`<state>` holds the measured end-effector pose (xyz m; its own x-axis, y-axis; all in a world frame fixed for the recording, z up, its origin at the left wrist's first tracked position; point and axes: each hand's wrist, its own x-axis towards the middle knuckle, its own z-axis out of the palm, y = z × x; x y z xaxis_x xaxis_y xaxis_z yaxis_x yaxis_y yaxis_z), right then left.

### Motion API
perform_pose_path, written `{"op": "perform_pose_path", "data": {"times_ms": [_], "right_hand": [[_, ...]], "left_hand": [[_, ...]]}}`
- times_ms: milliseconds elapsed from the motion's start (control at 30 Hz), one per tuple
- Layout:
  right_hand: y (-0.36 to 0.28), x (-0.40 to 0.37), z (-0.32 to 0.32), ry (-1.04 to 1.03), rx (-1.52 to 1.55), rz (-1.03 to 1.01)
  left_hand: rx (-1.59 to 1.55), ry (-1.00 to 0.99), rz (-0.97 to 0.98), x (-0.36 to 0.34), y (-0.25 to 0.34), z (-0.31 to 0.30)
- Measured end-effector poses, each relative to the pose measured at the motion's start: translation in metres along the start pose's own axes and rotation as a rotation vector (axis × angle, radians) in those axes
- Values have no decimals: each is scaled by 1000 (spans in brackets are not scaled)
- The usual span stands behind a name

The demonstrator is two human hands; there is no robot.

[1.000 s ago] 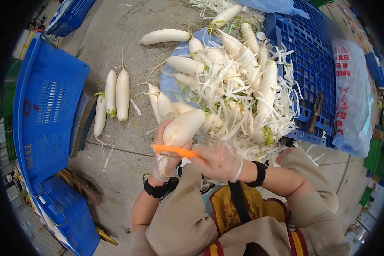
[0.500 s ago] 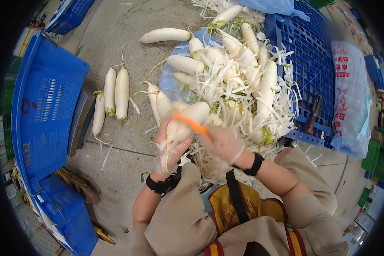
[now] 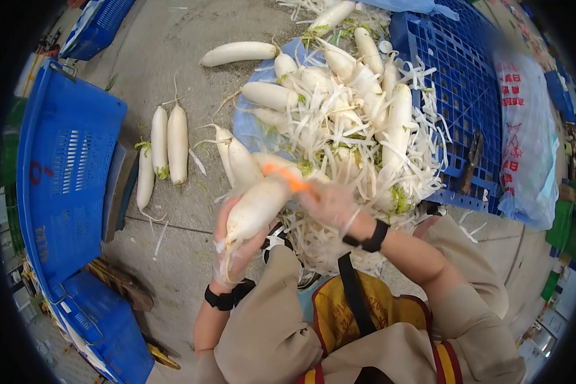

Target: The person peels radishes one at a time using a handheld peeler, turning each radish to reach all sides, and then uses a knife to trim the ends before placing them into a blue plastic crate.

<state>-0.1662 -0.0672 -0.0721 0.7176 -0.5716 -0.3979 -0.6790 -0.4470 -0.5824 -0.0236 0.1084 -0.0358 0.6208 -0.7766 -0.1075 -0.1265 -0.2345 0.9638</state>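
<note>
My left hand [image 3: 242, 251], in a clear plastic glove, is closed around the root end of a white radish [image 3: 260, 206]. The radish slants up to the right, its thin root hanging over my palm. In my gloved right hand [image 3: 331, 203] is an orange peeler [image 3: 287, 176], blurred by motion, which overlaps the radish's far end. Just beyond lies a heap of white peel strips [image 3: 352, 168] with several whole radishes among them, one of them a long radish [image 3: 398, 121] at the heap's right side.
Three radishes [image 3: 178, 144] lie side by side on the concrete floor [image 3: 173, 256]. A tilted blue crate [image 3: 70, 153] stands at the left. On the right are a blue plastic pallet [image 3: 454, 96], a dark-handled tool [image 3: 472, 160] on it, and a bag with red print [image 3: 525, 141].
My left hand has moved slightly left and down with the radish, showing more of its side. The peeler stays near the radish's far end, and the right hand has shifted a little.
</note>
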Motion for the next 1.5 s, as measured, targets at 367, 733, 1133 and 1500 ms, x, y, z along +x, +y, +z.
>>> {"op": "perform_pose_path", "data": {"times_ms": [367,733,1133,1500], "right_hand": [[-12,-11,-3,-10,57,-78],[1,9,-8,-128,35,115],[12,24,16,70,415,36],[-2,31,20,95,460,2]], "left_hand": [[34,-19,72,0,-7,1],[118,-53,132,5,-8,-1],[345,-341,425,28,13,-9],[-251,-97,-151,22,15,25]]}}
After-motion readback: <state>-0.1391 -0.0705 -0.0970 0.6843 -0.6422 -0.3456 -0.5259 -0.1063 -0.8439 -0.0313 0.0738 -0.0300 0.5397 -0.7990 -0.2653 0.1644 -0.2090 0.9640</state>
